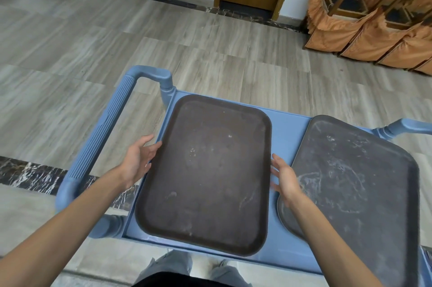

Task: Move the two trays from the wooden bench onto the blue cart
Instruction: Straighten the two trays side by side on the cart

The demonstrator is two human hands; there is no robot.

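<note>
Now both hands are hovering open-palmed, left hand (138,160) and right hand (286,181) flanking the brown tray (205,174) on the blue cart (288,132), fingers spread, gripping nothing.

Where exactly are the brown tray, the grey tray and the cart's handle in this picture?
Brown tray (205,174): head view, middle of its flat base.
Grey tray (355,183): head view, scuffed flat base right of the arm.
Cart handle (102,132): head view, ribbed grip on the left.
</note>
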